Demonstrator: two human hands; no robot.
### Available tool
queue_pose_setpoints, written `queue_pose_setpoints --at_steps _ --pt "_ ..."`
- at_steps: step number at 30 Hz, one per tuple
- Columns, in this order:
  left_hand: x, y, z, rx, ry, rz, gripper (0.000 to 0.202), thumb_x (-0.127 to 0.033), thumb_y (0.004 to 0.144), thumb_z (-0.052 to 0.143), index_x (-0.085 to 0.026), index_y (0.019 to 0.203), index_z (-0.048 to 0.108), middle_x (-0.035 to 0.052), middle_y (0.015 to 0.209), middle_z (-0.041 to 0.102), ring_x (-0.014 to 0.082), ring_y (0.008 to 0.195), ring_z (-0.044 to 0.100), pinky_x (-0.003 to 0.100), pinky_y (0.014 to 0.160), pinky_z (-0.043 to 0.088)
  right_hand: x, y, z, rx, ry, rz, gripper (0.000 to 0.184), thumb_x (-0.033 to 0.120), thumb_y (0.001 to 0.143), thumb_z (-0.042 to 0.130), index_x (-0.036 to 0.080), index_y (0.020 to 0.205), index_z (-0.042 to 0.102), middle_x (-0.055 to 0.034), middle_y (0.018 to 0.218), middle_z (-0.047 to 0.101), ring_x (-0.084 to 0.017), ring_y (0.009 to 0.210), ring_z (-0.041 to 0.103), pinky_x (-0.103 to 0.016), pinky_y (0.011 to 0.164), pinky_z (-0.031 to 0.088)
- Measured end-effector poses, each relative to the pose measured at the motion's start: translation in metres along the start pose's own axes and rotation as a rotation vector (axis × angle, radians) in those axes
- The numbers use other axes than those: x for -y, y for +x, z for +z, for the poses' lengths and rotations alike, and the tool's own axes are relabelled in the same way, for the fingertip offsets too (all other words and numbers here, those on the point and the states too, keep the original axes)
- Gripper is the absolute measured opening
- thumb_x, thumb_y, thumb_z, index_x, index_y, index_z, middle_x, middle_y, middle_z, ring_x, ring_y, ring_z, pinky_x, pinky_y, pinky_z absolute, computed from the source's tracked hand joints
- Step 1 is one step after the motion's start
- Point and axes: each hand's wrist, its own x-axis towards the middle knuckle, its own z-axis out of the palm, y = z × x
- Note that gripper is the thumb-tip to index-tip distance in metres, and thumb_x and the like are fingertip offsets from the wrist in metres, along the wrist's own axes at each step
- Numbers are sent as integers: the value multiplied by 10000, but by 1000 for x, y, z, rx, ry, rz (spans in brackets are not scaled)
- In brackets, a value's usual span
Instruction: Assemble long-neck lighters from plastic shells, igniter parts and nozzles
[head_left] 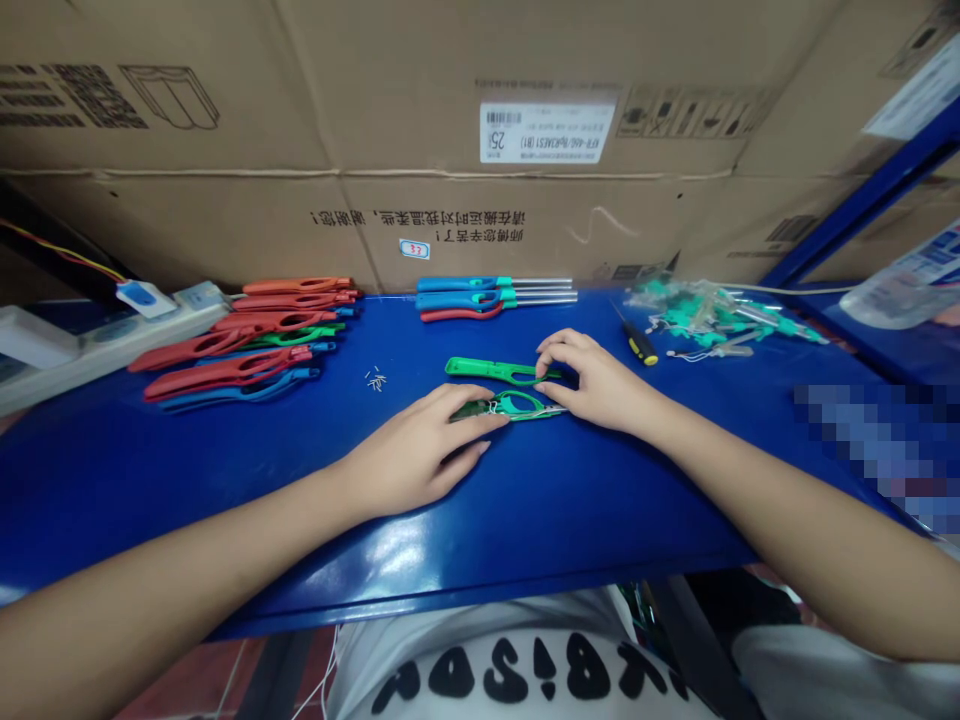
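Note:
My left hand (420,445) curls its fingers over the left part of a green lighter half-shell (536,413), holding it down on the table. White wires, a teal inner piece (514,403) and a thin metal rod show inside this half. Just behind it lies an empty-looking green half-shell (480,368), open side up. With thumb and fingertips closed round its right end, my right hand (592,378) grips this second shell; the thumb is also close to the rod. My fingers hide part of both pieces.
Small screws (376,379) lie left of my hands. Red and blue lighter shells (232,370) are stacked left, assembled blue lighters (457,300) behind. A screwdriver (637,340) and teal wired parts (697,310) lie right. A power strip (112,345) and cardboard (262,230) border the table.

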Motion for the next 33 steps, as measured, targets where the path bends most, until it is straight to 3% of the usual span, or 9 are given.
queue_pose_setpoints --at_steps 5,9,13,17,24,29,33 --pt "1 -1 0 -18 -28 -9 393 -202 1009 500 -212 1390 595 143 1395 556 261 1277 557 449 1079 510 6 0 -3 -83 63 -16 43 237 918 591 210 911 558 -78 1000 634 -230 926 624 -420 867 511" --pt "1 -2 0 -11 -4 -3 389 -215 1011 502 -203 1386 604 153 1410 555 275 1300 547 461 1081 513 11 0 -4 -165 261 109 90 298 949 568 221 942 522 -42 863 642 -196 744 646 -375 724 527" --pt "1 -1 0 7 41 -10 403 -222 1007 508 -201 1400 598 171 1430 541 300 1323 536 481 1080 513 13 3 -4 -155 594 235 175 369 925 625 221 947 534 -20 797 622 -162 629 654 -332 618 536" --pt "-1 0 -2 -30 75 12 383 -219 995 524 -192 1363 626 174 1407 560 308 1299 549 489 1061 515 15 5 -4 -112 725 281 139 288 904 637 209 1009 591 -26 811 626 -144 604 640 -321 604 541" --pt "4 3 -14 -286 245 -44 396 -225 970 595 -236 1366 594 136 1372 602 324 1270 540 546 1049 467 20 4 -8 -65 794 358 171 226 886 623 185 1048 659 -38 874 664 -111 572 587 -290 572 523" --pt "12 1 -15 -293 206 -33 379 -273 1001 584 -249 1379 576 122 1304 640 279 1186 604 478 992 522 24 0 -8 27 790 276 247 307 915 607 175 1112 676 -35 842 671 -124 609 598 -291 592 532" --pt "13 1 -13 -245 160 -32 329 -277 1014 553 -177 1320 624 131 1194 672 246 1070 649 408 906 573 24 -2 -6 33 563 145 291 344 950 563 178 1162 674 -47 887 686 -158 711 624 -329 673 537"
